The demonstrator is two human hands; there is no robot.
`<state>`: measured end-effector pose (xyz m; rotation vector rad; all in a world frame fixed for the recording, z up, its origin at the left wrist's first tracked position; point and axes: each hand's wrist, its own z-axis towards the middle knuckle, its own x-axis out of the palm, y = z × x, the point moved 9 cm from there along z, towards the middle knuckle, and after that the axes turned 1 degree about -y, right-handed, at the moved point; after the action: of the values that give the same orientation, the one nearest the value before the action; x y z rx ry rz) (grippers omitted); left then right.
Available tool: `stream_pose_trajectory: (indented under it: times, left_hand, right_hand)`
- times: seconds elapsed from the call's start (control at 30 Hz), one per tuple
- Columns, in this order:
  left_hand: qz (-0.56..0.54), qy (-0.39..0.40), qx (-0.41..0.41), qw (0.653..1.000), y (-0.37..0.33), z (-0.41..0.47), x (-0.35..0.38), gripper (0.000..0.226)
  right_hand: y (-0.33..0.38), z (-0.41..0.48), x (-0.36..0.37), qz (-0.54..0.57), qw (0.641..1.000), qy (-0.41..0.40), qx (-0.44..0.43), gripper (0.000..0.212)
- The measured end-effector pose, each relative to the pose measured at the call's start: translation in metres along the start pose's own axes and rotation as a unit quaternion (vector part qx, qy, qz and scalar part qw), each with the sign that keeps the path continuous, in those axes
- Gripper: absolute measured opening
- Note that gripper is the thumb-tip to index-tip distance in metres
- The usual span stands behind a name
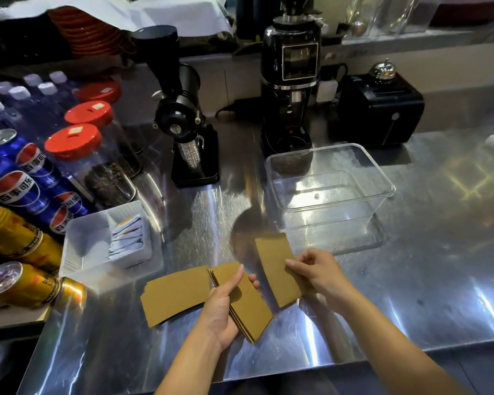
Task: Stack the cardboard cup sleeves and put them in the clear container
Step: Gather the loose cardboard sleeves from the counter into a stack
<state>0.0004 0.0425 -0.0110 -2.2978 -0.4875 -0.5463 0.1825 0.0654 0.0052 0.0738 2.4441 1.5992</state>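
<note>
container (pixel 330 186) behind sleeves (pixel 176 295) (grinders (pixel 183 124) beyond)

On a steel counter (pixel 411 280), the left hand (pixel 226 306) gripped a stack of sleeves (pixel 246 303), thumb on top and fingers beneath. The right hand (pixel 317 272) pinched a single sleeve (pixel 274 266) just beside the stack, tilted above the counter. One more sleeve (pixel 174 295) lay flat at the left, its edge tucked under the stack. The clear container (pixel 330 185) stood empty beyond the hands, near two black grinders (pixel 183 121). A white tray (pixel 80 252) holding sachets (pixel 126 238) sat left, beside cans (pixel 15 189) and red-lidded jars (pixel 73 141).
</note>
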Motion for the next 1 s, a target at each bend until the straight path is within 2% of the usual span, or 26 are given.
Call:
stream_pose_trajectory:
  times: [0.13,0.23,0.37,0.47,0.53,0.6,0.73,0.87,0.93,1.0]
  left_hand:
    - [-0.011,0.018,-0.006,1.000,0.003,-0.002,0.006,0.054]
    - [-0.004,0.017,-0.006,1.000,0.004,0.000,0.007,0.047]
    - [0.042,0.030,0.019,0.998,0.001,0.001,0.009,0.026]
    - [0.141,0.010,0.065,0.988,-0.007,-0.001,0.006,0.020]
    - [0.240,0.013,0.090,0.967,-0.013,-0.002,0.008,0.031]
    - [0.353,0.043,0.098,0.929,-0.019,-0.001,0.016,0.041]
    - [0.559,0.086,0.078,0.821,-0.020,0.002,0.030,0.052]
    - [0.629,0.088,0.107,0.765,-0.021,0.004,0.044,0.056]
    - [0.633,0.068,0.139,0.759,-0.026,0.003,0.050,0.046]
    - [0.651,0.020,0.192,0.734,-0.041,0.000,0.052,0.044]
  right_hand:
    - [0.008,-0.013,0.028,0.044,0.994,0.099,0.004,0.019]
    - [0.007,-0.019,0.048,0.004,0.990,0.141,-0.012,0.019]
    - [0.004,-0.018,0.052,-0.085,0.986,0.136,-0.048,0.019]
    - [0.012,-0.016,0.043,-0.127,0.981,0.107,-0.101,0.021]
    - [0.025,-0.016,0.036,-0.150,0.973,0.093,-0.148,0.024]
    - [0.039,-0.018,0.035,-0.163,0.961,0.116,-0.189,0.032]
    - [0.058,-0.029,0.041,-0.183,0.937,0.175,-0.241,0.060]
    - [0.058,-0.034,0.048,-0.202,0.921,0.231,-0.239,0.037]
    - [0.057,-0.031,0.040,-0.152,0.938,0.203,-0.238,0.033]
    - [0.053,-0.024,0.025,-0.086,0.956,0.152,-0.235,0.038]
